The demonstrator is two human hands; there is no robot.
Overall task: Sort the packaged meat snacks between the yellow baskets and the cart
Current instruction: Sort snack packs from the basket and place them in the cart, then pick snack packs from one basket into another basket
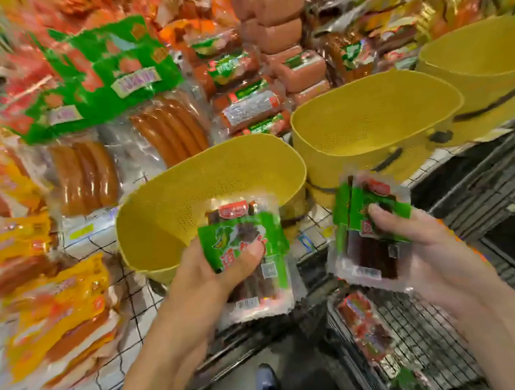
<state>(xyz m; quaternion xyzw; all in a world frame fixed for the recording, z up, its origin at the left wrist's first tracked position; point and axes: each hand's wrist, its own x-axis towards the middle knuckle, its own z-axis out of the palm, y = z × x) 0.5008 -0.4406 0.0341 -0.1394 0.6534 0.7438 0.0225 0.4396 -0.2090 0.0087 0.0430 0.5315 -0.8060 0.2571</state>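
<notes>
Both hands up front, each with a snack pack. Left hand (203, 278), lower centre, grips a green-label meat stick pack (248, 243): thumb pressed across the front, fingers curled behind. That pack sits just over the near rim of the closest yellow basket (157, 217); can't tell if it touches. Right hand (427, 241), lower right, is clamped on a second green-label pack (369, 228), thumb on top. Maybe 2 packs stacked there, too blurry to call. It hangs in front of the middle yellow basket (353, 129), above the cart. A third yellow basket (487, 47) is at upper right, all 3 in a row on the shelf edge. The wire cart (427, 335) is at bottom right w/ a red-label pack (366, 322) lying in it. Big sausage packs (84, 177) fill the left side & the top of the frame. A dark shoe (268, 382) shows at bottom centre.
</notes>
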